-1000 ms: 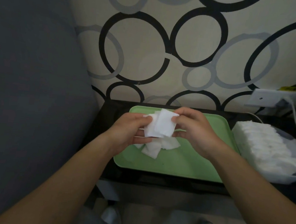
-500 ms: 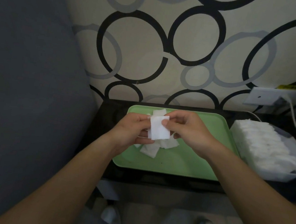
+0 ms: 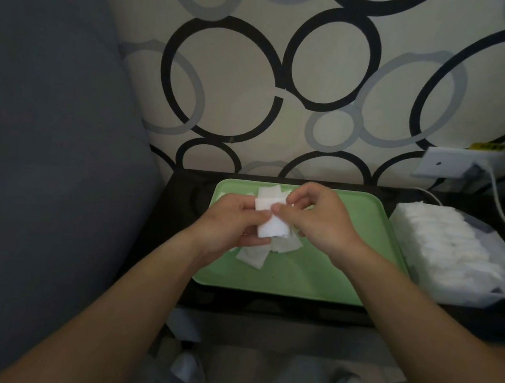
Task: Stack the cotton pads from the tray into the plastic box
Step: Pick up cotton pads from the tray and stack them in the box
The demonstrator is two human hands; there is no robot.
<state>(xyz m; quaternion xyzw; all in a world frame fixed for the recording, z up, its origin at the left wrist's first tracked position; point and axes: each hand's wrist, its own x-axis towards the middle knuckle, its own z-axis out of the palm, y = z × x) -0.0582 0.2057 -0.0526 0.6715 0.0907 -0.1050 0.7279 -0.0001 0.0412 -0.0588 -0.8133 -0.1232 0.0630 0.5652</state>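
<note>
The step in hand looks like squaring up a few pads between both hands before carrying them over to the box. To do it well, the edges should be lined up flush while the pads are off the tray, with a light pinch so the soft cotton does not crease or slip sideways. A firm squeeze would likely dent the bundle and make it sit unevenly on the rows.

The left hand (image 3: 232, 223) is curled round a small bundle of pads (image 3: 274, 227), with the thumb on the near face and the fingers behind. The right hand (image 3: 319, 222) meets it from the other side. Its thumb and forefinger pinch the bundle's upper edge, and the other fingers are loosely bent and touch nothing that I can make out. How many pads are in the bundle cannot be told.

Just below the hands, a few loose pads (image 3: 252, 257) lie overlapping on the green tray (image 3: 329, 279), partly hidden by the left hand. One more shows beyond the fingers. To the right of the right hand, well apart from it, stands the clear plastic box (image 3: 481, 298), already packed with rows of pads (image 3: 444, 240). Tray and box sit side by side on the dark desk (image 3: 179, 202). Few pads seem left, so the task looks nearly done.
</note>
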